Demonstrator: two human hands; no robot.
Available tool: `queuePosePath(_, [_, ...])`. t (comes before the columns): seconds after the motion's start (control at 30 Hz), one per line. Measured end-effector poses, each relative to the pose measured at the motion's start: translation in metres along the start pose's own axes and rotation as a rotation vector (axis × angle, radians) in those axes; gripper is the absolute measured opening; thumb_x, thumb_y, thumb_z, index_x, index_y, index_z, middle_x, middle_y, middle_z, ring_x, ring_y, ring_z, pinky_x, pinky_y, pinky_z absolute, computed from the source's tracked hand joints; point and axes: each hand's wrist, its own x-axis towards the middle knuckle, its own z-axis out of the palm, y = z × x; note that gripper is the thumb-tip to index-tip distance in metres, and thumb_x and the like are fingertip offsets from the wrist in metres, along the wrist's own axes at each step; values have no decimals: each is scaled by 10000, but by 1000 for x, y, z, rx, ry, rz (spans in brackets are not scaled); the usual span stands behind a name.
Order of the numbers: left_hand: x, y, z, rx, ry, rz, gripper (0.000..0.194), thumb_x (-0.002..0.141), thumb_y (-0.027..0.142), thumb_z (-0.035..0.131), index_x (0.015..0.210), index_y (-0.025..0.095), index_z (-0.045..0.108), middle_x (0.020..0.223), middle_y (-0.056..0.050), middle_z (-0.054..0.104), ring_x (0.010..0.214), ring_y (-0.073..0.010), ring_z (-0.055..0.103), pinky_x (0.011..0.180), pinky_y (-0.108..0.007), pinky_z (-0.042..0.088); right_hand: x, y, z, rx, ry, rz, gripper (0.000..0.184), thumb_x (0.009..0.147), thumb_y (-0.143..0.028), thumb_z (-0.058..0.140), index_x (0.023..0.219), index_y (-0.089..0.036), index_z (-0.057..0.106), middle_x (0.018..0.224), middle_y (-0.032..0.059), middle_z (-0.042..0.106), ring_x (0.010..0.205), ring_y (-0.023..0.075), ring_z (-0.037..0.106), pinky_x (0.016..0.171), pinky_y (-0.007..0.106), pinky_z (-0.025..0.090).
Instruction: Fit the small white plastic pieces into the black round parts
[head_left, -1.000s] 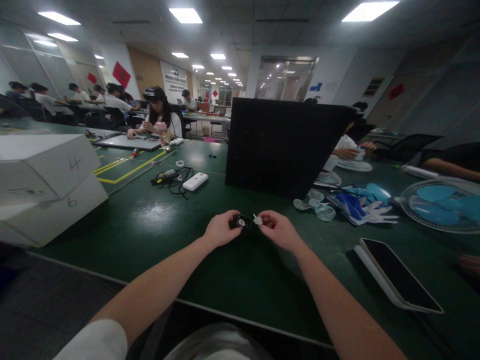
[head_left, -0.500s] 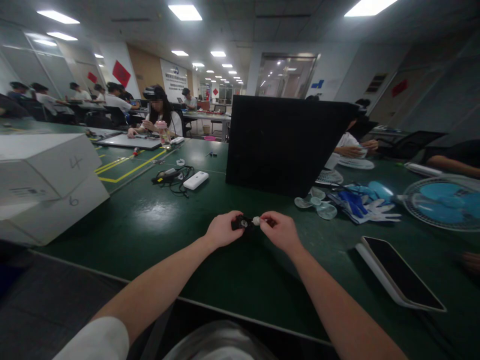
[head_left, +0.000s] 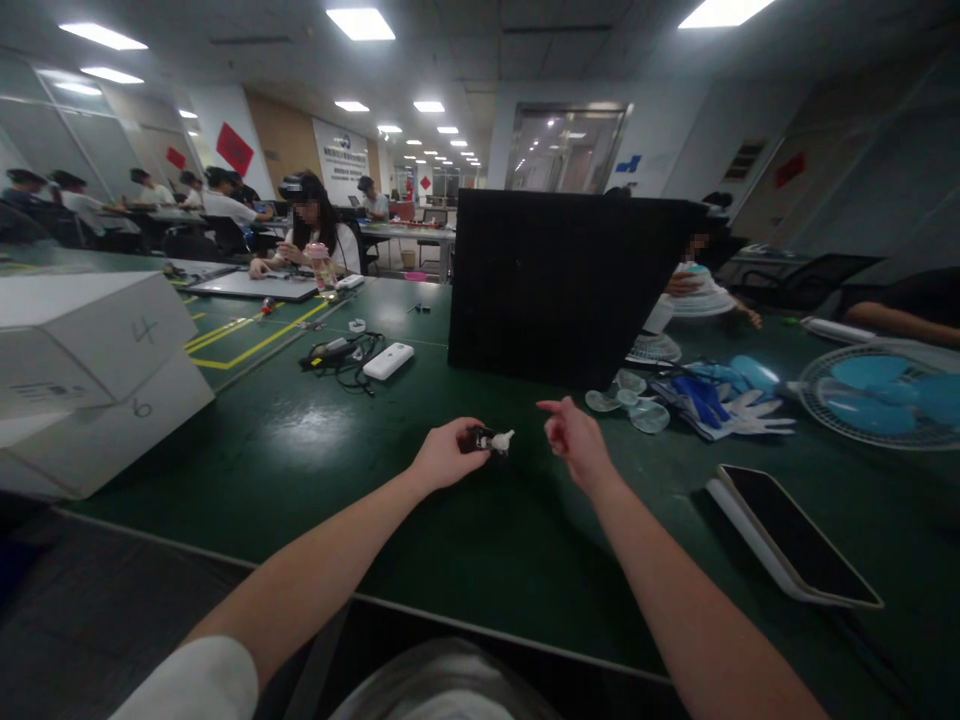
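**White piece against the black part in your left hand**

Your left hand (head_left: 444, 456) has its grip closed around a small black part (head_left: 475, 437), held over the table (head_left: 480, 570) in front of the tall black box (head_left: 555, 290). A small white piece (head_left: 502, 441) touches that part, its narrow tip pointing toward your right hand (head_left: 579, 443). Your right grip is loose and apart from both: forefinger stretched out, other fingers curled. Just beyond that hand lies a clear fan blade (head_left: 627, 398), with blue-and-white gloves (head_left: 720, 405) beside it. Nearer you, on the right, rests a dark-screened device (head_left: 799, 535).
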Motion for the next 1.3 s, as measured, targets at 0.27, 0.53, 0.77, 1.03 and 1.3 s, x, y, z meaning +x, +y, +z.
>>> queuePosePath(0.27, [5, -10, 0, -79, 37, -20, 466, 837, 327, 734, 1280, 229, 628, 1056, -49, 739, 913, -187, 703, 851, -337, 573, 28, 22, -33, 422, 49, 411, 658, 950, -750, 243, 888, -205, 605, 609, 32, 531, 463, 136, 438, 372, 238, 276])
queuePosePath(0.53, [1, -2, -4, -65, -8, -58, 451, 871, 339, 711, 1301, 241, 618, 1146, -66, 728, 979, -191, 697, 857, -318, 572, 30, 29, -37, 430, 36, 408, 676, 942, -762, 239, 885, -206, 618, 652, 45, 561, 507, 155, 480, 426, 271, 358])
queuePosePath(0.77, [0, 0, -5, -71, -8, -50, 441, 864, 330, 715, 1289, 249, 627, 1133, -61, 730, 994, -200, 697, 870, -325, 569, 32, 34, -39, 364, 25, 380, 692, 937, -771, 228, 888, -214, 635, 681, 64, 599, 545, 174, 533, 485, 304, 431])
queuePosePath(1.03, [0, -1, -6, -98, -15, -46, 449, 853, 336, 723, 1282, 245, 632, 1131, -67, 731, 977, -203, 700, 858, -332, 572, 29, 27, -33, 362, 45, 410, 675, 955, -744, 243, 854, -208, 642, 673, 62, 594, 536, 170, 526, 493, 299, 435])
queuePosePath(1.3, [4, -4, 0, -38, 20, -46, 468, 838, 334, 732, 1285, 235, 635, 1079, -58, 743, 943, -195, 706, 858, -333, 571, 30, 29, -33, 426, 61, 429, 620, 964, -718, 310, 863, -206, 644, 666, 58, 604, 545, 170, 540, 485, 288, 438])
